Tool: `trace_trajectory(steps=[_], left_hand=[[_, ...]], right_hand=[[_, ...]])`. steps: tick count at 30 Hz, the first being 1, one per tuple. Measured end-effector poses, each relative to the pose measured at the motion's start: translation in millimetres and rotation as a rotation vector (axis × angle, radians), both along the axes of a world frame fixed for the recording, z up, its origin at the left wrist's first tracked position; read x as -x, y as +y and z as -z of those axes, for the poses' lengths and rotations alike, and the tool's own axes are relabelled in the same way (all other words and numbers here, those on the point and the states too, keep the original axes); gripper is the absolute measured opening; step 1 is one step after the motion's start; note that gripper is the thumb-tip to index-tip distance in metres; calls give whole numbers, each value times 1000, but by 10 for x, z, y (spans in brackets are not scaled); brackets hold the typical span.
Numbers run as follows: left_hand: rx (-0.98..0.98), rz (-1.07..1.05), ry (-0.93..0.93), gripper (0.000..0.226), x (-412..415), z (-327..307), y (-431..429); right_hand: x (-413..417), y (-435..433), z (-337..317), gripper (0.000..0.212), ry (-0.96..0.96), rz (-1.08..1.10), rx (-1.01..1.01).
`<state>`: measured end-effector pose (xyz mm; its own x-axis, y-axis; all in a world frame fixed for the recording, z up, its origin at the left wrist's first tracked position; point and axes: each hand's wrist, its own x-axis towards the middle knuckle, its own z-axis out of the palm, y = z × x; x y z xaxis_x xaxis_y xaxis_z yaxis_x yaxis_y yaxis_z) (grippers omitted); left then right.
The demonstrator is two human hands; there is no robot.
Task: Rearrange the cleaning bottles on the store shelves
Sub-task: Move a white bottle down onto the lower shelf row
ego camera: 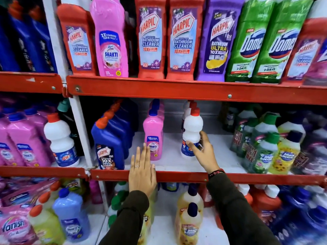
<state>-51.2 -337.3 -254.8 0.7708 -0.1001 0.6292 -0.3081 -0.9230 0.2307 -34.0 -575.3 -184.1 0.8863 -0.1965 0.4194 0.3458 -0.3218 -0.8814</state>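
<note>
Your right hand (203,152): fingers curled on white bottle (192,131), hiding its label.
Your left hand (142,172): spread flat, covering pink bottle's (153,137) base.

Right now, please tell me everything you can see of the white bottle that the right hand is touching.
The white bottle looks like smooth plastic, with a red screw cap, a waisted body and a blue label low down, partly hidden. It stands upright on the middle shelf, at the front of a short row of similar bottles. The right hand wraps its lower part, thumb in front; the fingers touch its right side.
</note>
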Motion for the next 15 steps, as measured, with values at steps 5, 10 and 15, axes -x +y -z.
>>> trace_trajectory(steps=[5, 10, 15], left_hand=[[-19, -9, -8, 65, -31, 33, 11], [-34, -28, -7, 65, -67, 56, 11], [-36, -35, -13, 65, -73, 60, 2]], right_hand=[[-239, -85, 8, 54, 19, 7, -19], [-331, -156, 79, 55, 51, -8, -13], [-347, -183, 94, 55, 70, -32, -11]])
